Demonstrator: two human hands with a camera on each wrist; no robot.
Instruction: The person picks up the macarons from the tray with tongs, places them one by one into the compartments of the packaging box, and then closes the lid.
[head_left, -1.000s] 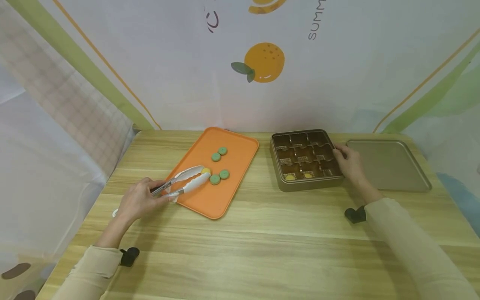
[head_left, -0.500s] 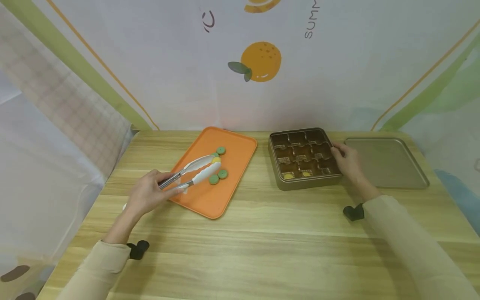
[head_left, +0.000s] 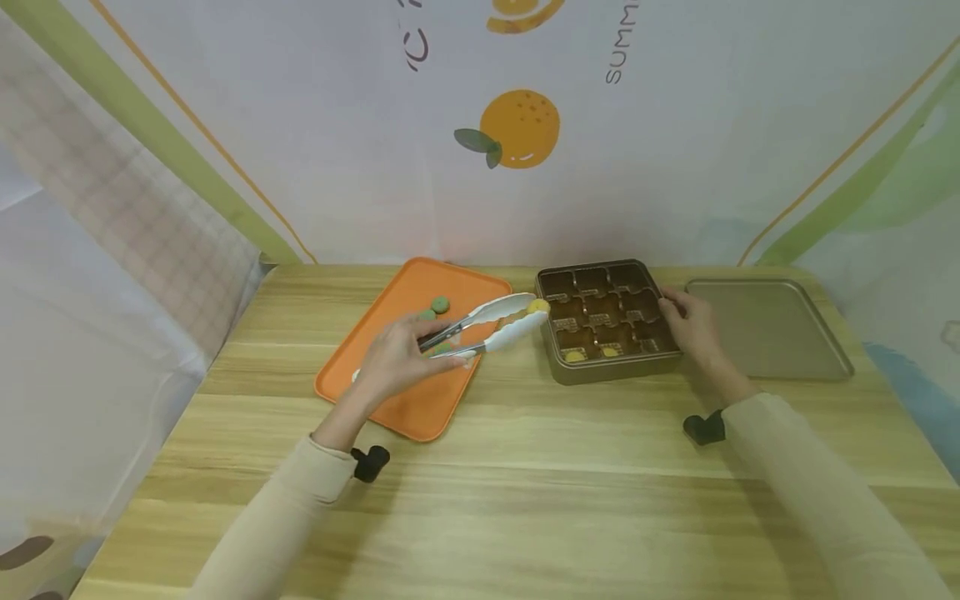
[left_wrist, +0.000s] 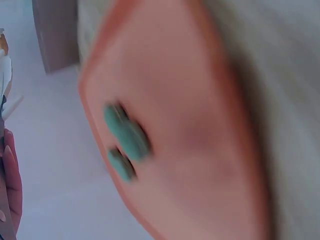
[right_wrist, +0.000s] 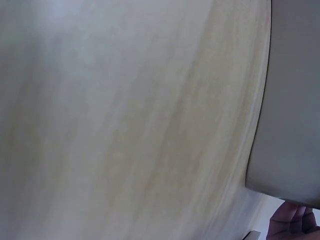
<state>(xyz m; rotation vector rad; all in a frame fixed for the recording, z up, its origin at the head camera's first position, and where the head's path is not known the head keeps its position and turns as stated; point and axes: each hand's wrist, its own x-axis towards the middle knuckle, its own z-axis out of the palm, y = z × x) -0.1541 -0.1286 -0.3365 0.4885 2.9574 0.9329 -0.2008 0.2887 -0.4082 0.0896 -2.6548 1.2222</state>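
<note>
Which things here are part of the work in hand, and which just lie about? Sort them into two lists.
In the work:
left hand gripping the tongs
yellow piece pinched in the tongs
gold compartment box, with the right hand on its side
orange tray and its green pieces

Lying about:
gold lid beside the box
wooden table

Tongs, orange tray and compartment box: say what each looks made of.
Tongs: shiny metal arms, seemingly steel, with matte white tips, probably silicone or plastic.
Orange tray: likely plastic, one flat even colour, rounded moulded rim.
Compartment box: looks like tin, dull gold metallic sheen; its brown glossy insert seems thin formed plastic.
</note>
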